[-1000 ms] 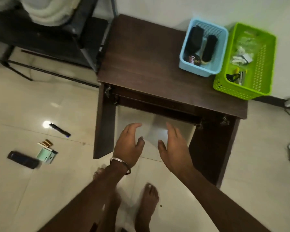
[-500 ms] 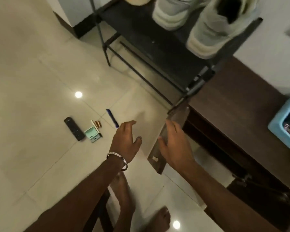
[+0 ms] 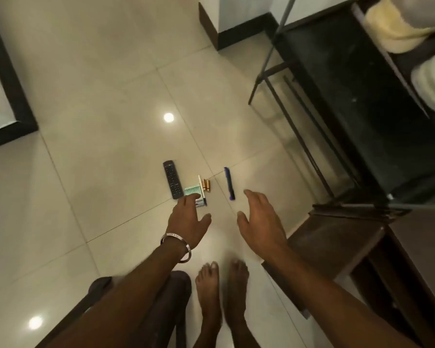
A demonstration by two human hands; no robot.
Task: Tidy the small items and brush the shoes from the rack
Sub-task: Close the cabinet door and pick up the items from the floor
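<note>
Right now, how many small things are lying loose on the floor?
4 kinds: a remote leftmost, a green box partly under the left hand, gold batteries beside it, and a blue pen rightmost. The hand may hide more.

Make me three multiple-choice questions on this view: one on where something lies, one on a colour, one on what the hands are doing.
1. Where does the remote control lie?
A. on the shoe rack
B. on the floor tiles, left of the batteries
C. in the left hand

2. What colour is the pen?
A. blue
B. red
C. yellow

3. What state are the hands in?
A. both grip a brush
B. the right holds the pen
C. both open, holding nothing

Answers: 1 B, it lies flat on the floor tiles, left of the batteries. 2 A, its barrel is blue. 3 C, the left hand and right hand show relaxed, empty fingers above the floor.
</note>
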